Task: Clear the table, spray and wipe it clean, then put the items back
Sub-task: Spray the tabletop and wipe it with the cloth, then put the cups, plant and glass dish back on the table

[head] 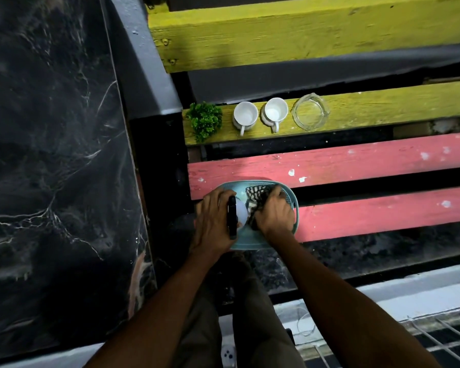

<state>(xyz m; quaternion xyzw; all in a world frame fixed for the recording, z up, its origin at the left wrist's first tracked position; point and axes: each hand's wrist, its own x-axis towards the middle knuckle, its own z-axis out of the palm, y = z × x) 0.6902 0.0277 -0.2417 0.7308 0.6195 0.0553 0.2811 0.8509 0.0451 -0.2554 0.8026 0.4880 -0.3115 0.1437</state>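
Gripping from head view: left hand point(213, 221) wraps the spray bottle point(235, 215), right hand point(274, 212) clutches the checked cloth point(255, 199), both inside the teal basket point(291, 201) on the red bench slats point(356, 160); cups point(245, 114), plant point(205, 120), glass ashtray point(310, 111) sit on the yellow slat point(383, 110) beyond, well apart from the hands; dark marble table point(51, 155) at left

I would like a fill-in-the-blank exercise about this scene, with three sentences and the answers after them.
1. Both hands reach into the light blue ____ on the red planks.
2. The right hand grips a checked ____.
3. Between the plant and the glass ashtray stand ____ white cups on the yellow plank.

Missing words: basket; cloth; two
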